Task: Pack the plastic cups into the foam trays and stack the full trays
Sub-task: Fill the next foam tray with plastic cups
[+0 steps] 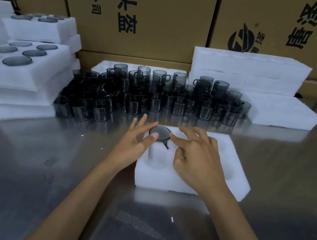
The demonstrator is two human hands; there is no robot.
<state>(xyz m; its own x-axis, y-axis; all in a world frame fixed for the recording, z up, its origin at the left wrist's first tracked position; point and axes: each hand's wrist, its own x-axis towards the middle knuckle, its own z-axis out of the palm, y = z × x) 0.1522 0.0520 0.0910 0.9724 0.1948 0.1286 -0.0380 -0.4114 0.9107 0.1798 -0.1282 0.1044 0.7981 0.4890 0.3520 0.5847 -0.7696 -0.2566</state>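
Observation:
A white foam tray [234, 175] lies on the steel table in front of me. One smoky grey plastic cup [160, 134] sits upside down in its far left hole, its handle pointing toward me. My left hand [135, 144] has its thumb on the cup's base and its fingers spread straight. My right hand [195, 158] hovers over the tray's middle, its fingertips touching the cup's right edge. A near left hole [155, 160] and a right hole [228, 172] stand empty. Many loose grey cups [157, 96] crowd the table behind the tray.
Full foam trays [19, 65] are stacked at the left, cup bases showing. Empty foam trays [247, 70] are piled at the back right, with another flat one [281, 114] in front. Cardboard boxes [143, 11] wall off the back. Bare steel table [17, 169] lies near me.

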